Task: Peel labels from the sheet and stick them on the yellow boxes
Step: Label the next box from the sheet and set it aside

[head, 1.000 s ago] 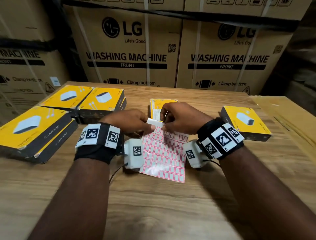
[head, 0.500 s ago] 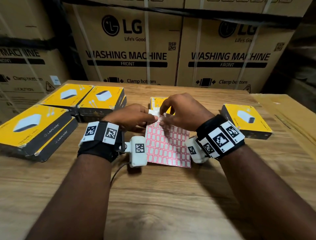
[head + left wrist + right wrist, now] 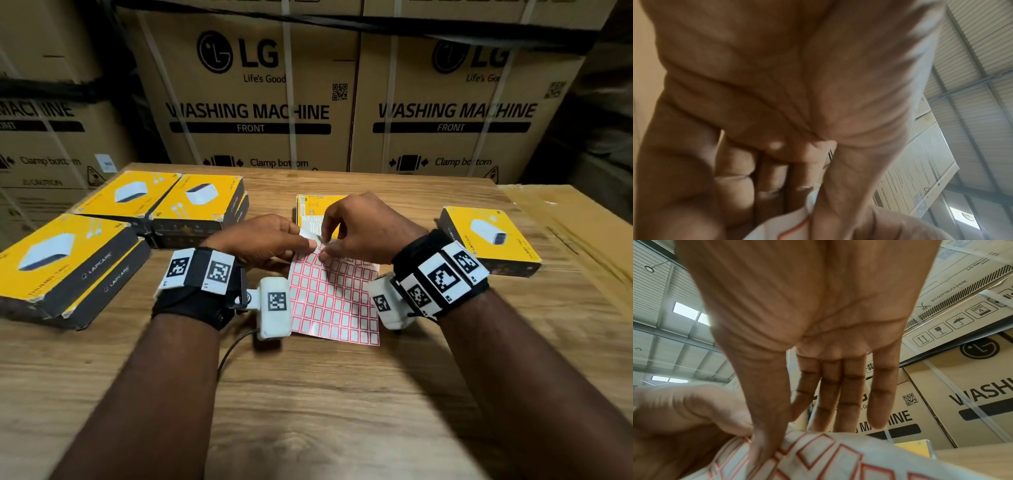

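Observation:
A white label sheet (image 3: pixel 334 298) with rows of red-bordered labels lies on the wooden table (image 3: pixel 308 394), its far end lifted. My left hand (image 3: pixel 308 244) pinches the curled-back top left corner between thumb and fingers. My right hand (image 3: pixel 323 253) pinches the sheet's top edge just beside it. In the right wrist view the thumb (image 3: pixel 764 447) lies on the printed face of the sheet (image 3: pixel 838 459), with the fingers behind it. Yellow boxes lie around: a stack at the left (image 3: pixel 61 260), two at the back left (image 3: pixel 202 202), one behind my hands (image 3: pixel 313 209), one at the right (image 3: pixel 489 240).
Large LG washing machine cartons (image 3: pixel 250 102) form a wall behind the table. A yellowish wrapped surface (image 3: pixel 582 233) adjoins the table on the right. A cable (image 3: pixel 233 346) trails from the left wrist camera. Bare table lies between me and the sheet.
The sheet has turned from skewed to nearly square with the table. Both hands have moved slightly away from me and raised its far edge, still pinching the top corner.

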